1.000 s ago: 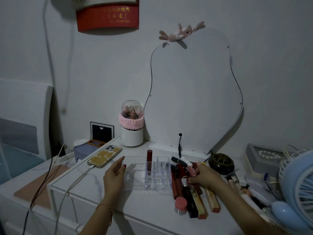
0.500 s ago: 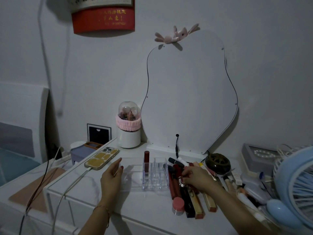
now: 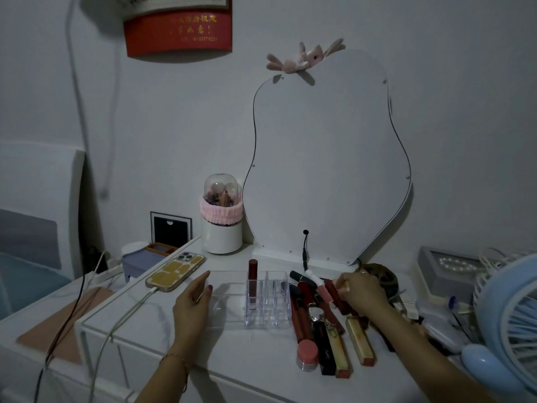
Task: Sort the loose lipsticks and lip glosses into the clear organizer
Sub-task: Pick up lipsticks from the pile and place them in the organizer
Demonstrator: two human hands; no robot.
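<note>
On the white vanity top, left hand [image 3: 190, 303] rests flat, fingers spread, against the clear organizer [image 3: 250, 301], one dark red lipstick [image 3: 252, 282] already slotted. At 3 o'clock of it, right hand [image 3: 360, 292] digs into the loose pile [image 3: 322, 321], fingers curled, maybe pinching a pink gloss [image 3: 325, 293], hard to tell in this light. Next: lift one, drop upright into a free slot.

bare tabletop [image 3: 247, 356] near, lipstick pile [image 3: 319, 321] crowding organizer's [image 3: 232, 321] right
</note>
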